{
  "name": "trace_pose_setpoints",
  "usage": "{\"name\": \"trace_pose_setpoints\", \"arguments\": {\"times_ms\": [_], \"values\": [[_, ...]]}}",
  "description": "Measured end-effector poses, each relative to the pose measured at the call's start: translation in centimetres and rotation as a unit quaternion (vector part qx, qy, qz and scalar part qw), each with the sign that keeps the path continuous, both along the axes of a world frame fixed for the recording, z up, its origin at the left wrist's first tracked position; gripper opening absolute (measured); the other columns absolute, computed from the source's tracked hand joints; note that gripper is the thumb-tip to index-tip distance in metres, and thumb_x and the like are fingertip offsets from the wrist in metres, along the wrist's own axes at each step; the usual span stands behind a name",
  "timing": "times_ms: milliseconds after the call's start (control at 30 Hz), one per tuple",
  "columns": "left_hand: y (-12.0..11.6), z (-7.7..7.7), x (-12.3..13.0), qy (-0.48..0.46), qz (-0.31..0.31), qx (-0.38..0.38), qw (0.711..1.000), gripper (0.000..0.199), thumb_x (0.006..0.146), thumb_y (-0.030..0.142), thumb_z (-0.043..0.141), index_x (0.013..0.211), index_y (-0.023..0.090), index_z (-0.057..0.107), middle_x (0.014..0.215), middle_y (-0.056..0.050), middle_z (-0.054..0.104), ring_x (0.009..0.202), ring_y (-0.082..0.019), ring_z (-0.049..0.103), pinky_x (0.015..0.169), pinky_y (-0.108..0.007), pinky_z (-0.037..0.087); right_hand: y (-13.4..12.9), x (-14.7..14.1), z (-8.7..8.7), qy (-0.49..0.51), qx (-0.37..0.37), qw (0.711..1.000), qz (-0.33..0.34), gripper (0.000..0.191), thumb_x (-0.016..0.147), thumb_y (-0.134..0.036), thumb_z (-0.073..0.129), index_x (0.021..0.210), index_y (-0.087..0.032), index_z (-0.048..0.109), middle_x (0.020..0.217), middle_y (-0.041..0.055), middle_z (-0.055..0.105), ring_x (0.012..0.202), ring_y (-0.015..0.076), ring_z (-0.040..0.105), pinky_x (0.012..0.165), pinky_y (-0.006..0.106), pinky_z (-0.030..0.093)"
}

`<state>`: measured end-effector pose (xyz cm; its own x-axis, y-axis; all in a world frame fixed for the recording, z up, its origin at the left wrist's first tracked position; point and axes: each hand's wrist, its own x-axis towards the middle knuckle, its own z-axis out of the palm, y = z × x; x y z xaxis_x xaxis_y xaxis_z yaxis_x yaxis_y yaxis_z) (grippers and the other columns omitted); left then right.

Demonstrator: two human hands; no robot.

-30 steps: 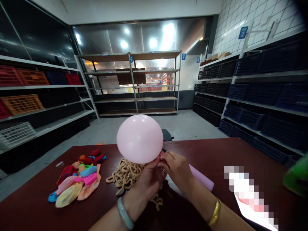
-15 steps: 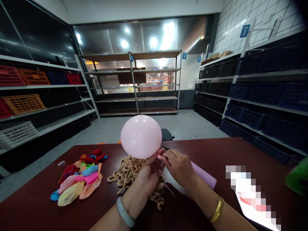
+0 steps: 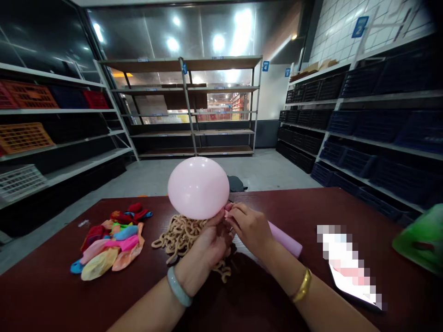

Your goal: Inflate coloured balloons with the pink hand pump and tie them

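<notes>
While balloon (image 3: pixel 198 187) is near frame ctr., L hand (image 3: pixel 212 242) & R hand (image 3: pixel 251 229) pinch its neck (image 3: pixel 226 213), prob. to retain air.

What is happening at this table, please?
A person holds an inflated pink balloon at its neck, the left hand and right hand meeting there. Whether it is tied cannot be seen. Limp, coloured balloons lie on the table to the left, tan looped links by the left hand, and a pinkish cylinder behind the right.
</notes>
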<state>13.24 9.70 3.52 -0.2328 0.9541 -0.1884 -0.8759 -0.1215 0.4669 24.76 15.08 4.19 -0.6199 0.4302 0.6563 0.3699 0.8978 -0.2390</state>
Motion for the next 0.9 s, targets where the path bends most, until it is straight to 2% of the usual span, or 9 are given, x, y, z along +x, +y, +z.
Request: {"name": "trace_pose_setpoints", "arguments": {"times_ms": [133, 267, 333, 400, 467, 633, 767, 833, 900], "values": [[-0.4, -0.2, -0.9, 0.030, 0.024, -0.019, 0.999, 0.008, 0.078, 0.013, 0.066, 0.086, 0.013, 0.064, 0.092, -0.009, 0.070, 0.081, -0.017, 0.067, 0.074, -0.029, 0.054, 0.1, 0.1, 0.2, 0.033, -0.026, 0.998, -0.044, 0.021, 0.096, -0.030, 0.046, 0.095, -0.018, 0.063, 0.094, 0.0064, 0.065, 0.082, 0.0171, 0.063, 0.072, 0.026, 0.046], [-0.8, -0.6, -1.0, 0.159, 0.064, 0.014, 0.985, 0.014, 0.069, 0.019, 0.074, 0.076, 0.014, 0.062, 0.072, -0.003, 0.065, 0.063, -0.012, 0.062, 0.054, -0.021, 0.047, 0.4, 0.2, -0.4, 0.048, -0.104, 0.992, -0.053, 0.025, 0.093, -0.036, 0.050, 0.102, -0.023, 0.068, 0.105, 0.0068, 0.064, 0.086, 0.0196, 0.063, 0.073, 0.030, 0.047], [-0.8, -0.8, -0.9, 0.247, 0.047, 0.004, 0.968, 0.017, 0.069, 0.027, 0.072, 0.072, 0.013, 0.062, 0.062, -0.001, 0.060, 0.050, -0.010, 0.054, 0.044, -0.020, 0.037, 0.9, 0.0, -1.0, 0.046, -0.205, 0.978, 0.007, 0.029, 0.090, -0.043, 0.052, 0.089, -0.022, 0.072, 0.101, 0.0073, 0.065, 0.084, 0.0209, 0.062, 0.071, 0.032, 0.047], [-0.7, -1.0, -0.9, 0.347, 0.016, -0.029, 0.937, 0.019, 0.070, 0.030, 0.068, 0.066, 0.013, 0.061, 0.053, 0.001, 0.054, 0.042, -0.008, 0.046, 0.039, -0.021, 0.029, 1.3, -0.3, -1.5, 0.060, -0.353, 0.929, 0.096, 0.036, 0.086, -0.050, 0.054, 0.082, -0.020, 0.072, 0.090, 0.0070, 0.066, 0.073, 0.0200, 0.062, 0.064, 0.032, 0.048], [-0.6, -1.1, -0.8, 0.430, -0.008, -0.043, 0.902, 0.019, 0.071, 0.028, 0.063, 0.059, 0.015, 0.057, 0.047, 0.002, 0.048, 0.039, -0.008, 0.039, 0.039, -0.022, 0.025, 1.4, -0.6, -1.7, 0.102, -0.473, 0.865, 0.132, 0.035, 0.077, -0.050, 0.066, 0.086, -0.018, 0.072, 0.078, 0.0056, 0.068, 0.068, 0.0206, 0.061, 0.061, 0.033, 0.049], [-0.9, -0.7, -0.5, 0.588, 0.016, 0.041, 0.808, 0.021, 0.077, 0.027, 0.057, 0.060, 0.015, 0.055, 0.054, 0.002, 0.046, 0.052, -0.009, 0.039, 0.049, -0.023, 0.031, 0.5, -0.8, -1.0, 0.297, -0.567, 0.742, 0.200, 0.055, 0.060, -0.033, 0.083, 0.110, -0.022, 0.065, 0.101, 0.0058, 0.069, 0.091, 0.0255, 0.062, 0.078, 0.039, 0.052], [-1.1, -0.5, -0.4, 0.623, 0.036, 0.052, 0.780, 0.035, 0.086, 0.042, 0.051, 0.062, 0.016, 0.053, 0.058, 0.002, 0.046, 0.057, -0.011, 0.041, 0.053, -0.024, 0.034, 0.5, -1.0, -1.1, 0.376, -0.575, 0.706, 0.174, 0.022, 0.065, -0.030, 0.080, 0.084, -0.025, 0.068, 0.081, 0.0007, 0.068, 0.082, 0.0202, 0.063, 0.074, 0.035, 0.053], [-1.2, -0.4, -0.7, 0.624, 0.031, 0.051, 0.779, 0.038, 0.089, 0.045, 0.047, 0.064, 0.017, 0.052, 0.056, 0.002, 0.044, 0.054, -0.011, 0.040, 0.053, -0.024, 0.034, 0.9, -1.1, -1.2, 0.370, -0.587, 0.703, 0.154, 0.016, 0.066, -0.031, 0.080, 0.075, -0.024, 0.068, 0.075, 0.0001, 0.066, 0.075, 0.0179, 0.062, 0.070, 0.033, 0.053], [-1.5, -0.2, -1.1, 0.661, 0.044, 0.071, 0.745, 0.037, 0.092, 0.043, 0.042, 0.069, 0.017, 0.054, 0.058, 0.001, 0.047, 0.056, -0.012, 0.044, 0.056, -0.025, 0.036, 1.2, -1.5, -0.9, 0.362, -0.600, 0.698, 0.150, 0.016, 0.065, -0.030, 0.081, 0.073, -0.023, 0.069, 0.074, -0.0003, 0.067, 0.070, 0.0157, 0.061, 0.068, 0.030, 0.052]]}}
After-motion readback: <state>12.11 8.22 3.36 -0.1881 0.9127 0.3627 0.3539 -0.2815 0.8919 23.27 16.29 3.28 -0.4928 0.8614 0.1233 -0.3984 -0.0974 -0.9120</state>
